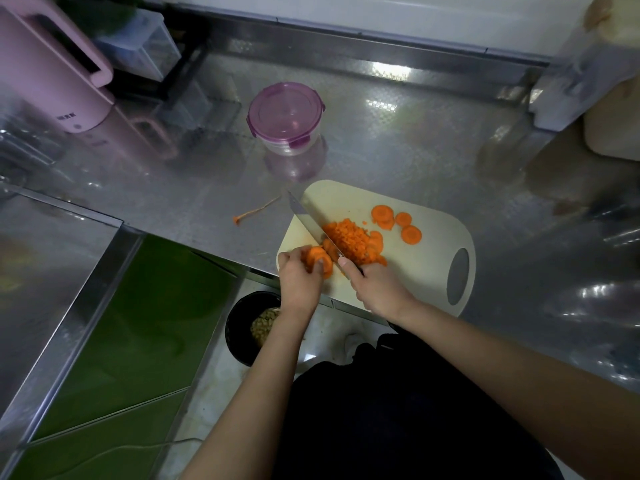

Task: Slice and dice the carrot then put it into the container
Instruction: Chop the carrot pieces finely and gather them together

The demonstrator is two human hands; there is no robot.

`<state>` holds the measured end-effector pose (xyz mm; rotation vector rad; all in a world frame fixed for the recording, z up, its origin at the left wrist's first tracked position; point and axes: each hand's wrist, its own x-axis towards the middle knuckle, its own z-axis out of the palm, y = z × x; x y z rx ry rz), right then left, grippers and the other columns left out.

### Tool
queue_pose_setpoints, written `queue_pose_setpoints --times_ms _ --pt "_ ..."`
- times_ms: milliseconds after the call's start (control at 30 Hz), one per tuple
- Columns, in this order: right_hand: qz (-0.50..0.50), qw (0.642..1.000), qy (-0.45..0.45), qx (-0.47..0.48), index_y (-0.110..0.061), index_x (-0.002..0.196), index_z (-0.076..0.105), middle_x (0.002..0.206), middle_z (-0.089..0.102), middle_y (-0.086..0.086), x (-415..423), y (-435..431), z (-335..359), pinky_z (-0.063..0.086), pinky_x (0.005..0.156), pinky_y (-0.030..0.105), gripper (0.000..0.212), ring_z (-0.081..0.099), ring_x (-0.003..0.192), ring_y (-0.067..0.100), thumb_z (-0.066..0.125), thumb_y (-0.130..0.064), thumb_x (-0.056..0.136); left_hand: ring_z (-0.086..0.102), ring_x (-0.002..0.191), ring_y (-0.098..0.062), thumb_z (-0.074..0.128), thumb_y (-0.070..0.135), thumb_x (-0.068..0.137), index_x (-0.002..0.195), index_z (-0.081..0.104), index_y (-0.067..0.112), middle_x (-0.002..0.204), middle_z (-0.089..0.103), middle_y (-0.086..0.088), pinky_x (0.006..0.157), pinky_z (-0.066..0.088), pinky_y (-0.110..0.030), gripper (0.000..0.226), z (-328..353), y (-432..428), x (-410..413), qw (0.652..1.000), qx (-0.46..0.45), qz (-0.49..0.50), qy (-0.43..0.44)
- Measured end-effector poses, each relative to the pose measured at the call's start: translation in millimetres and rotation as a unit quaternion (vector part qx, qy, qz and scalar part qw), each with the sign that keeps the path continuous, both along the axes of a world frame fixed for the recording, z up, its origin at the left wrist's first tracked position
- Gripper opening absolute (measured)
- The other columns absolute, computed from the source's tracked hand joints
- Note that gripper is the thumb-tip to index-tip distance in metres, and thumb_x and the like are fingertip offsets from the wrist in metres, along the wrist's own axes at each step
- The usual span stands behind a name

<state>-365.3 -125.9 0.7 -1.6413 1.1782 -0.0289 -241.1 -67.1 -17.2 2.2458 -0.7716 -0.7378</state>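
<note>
The right hand (375, 289) is gripping the knife (313, 226); the left hand (299, 275) is pinching carrot slices (318, 261) on the cutting board (426, 268).

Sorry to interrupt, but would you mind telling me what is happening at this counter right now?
A person is dicing carrot on a white plastic cutting board. The right hand grips a broad steel knife, and the left hand holds a stack of orange carrot rounds beside the blade. A pile of diced carrot lies on the blade's other side, with loose carrot slices beyond. The round clear container with a purple lid sits closed.
</note>
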Motion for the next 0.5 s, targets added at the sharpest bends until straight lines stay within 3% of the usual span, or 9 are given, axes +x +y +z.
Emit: queue_pose_setpoints --times_ms 133,267,500 --pt "0.004 1.0 0.005 -0.015 -0.014 0.053 0.036 0.047 0.037 0.001 -1.6 -4.8 10.3 0.025 0.041 0.02 0.058 0.034 0.032 0.006 0.036 -0.05 0.098 0.056 0.103 -0.023 0.061 0.017 0.09 0.123 0.056 0.007 0.123 0.046 -0.013 0.09 0.038 -0.02 0.035 -4.6 -2.3 1.2 1.0 -0.01 0.027 0.011" --pt "-0.001 0.999 -0.011 -0.033 -0.013 0.049 0.037 0.046 0.041 0.001 -2.9 -4.8 19.9 0.031 0.048 0.025 0.06 0.041 0.042 0.011 0.034 -0.047 0.099 0.054 0.091 -0.013 0.064 0.015 0.086 0.114 0.063 0.008 0.119 0.054 -0.011 0.083 0.039 -0.017 0.028 -12.6 -6.1 2.6 0.998 -0.021 0.065 0.014" --pt "0.002 1.0 -0.002 -0.024 -0.02 0.048 0.037 0.048 0.04 -0.001 -0.1 0.3 18.6 0.029 0.048 0.022 0.058 0.039 0.046 0.012 0.034 -0.045 0.1 0.063 0.094 -0.02 0.069 0.017 0.081 0.104 0.07 0.01 0.108 0.064 -0.011 0.09 0.05 -0.031 0.024 -19.2 -10.4 5.7 0.996 -0.021 0.086 0.016"
